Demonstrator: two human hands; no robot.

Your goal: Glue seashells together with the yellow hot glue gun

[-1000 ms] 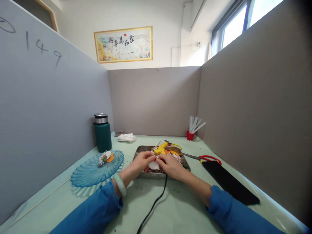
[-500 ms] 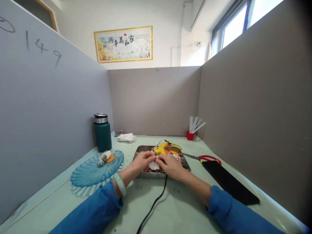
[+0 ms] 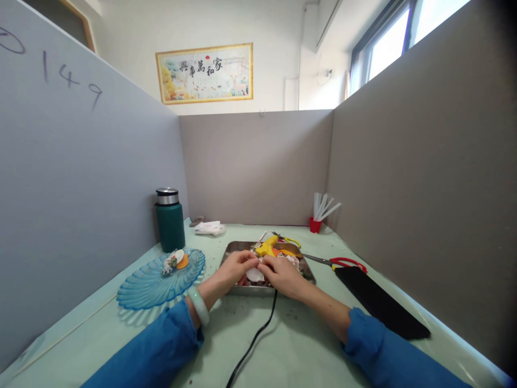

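Observation:
Both my hands meet over the near edge of a metal tray [image 3: 232,251] filled with shells. My left hand [image 3: 233,270] and my right hand [image 3: 283,276] have their fingers pinched together around a small thing at their tips, too small to name. Just below the fingertips a white shell [image 3: 254,275] lies in the tray. A yellow glue gun [image 3: 266,247] rests in the tray behind my hands, its black cord [image 3: 258,334] running toward me across the table.
A blue glass plate [image 3: 153,283] with a few shells stands at the left, a green flask [image 3: 170,220] behind it. Red-handled scissors [image 3: 343,263] and a black flat case [image 3: 379,302] lie at the right. A red cup of white sticks [image 3: 315,222] stands at the back.

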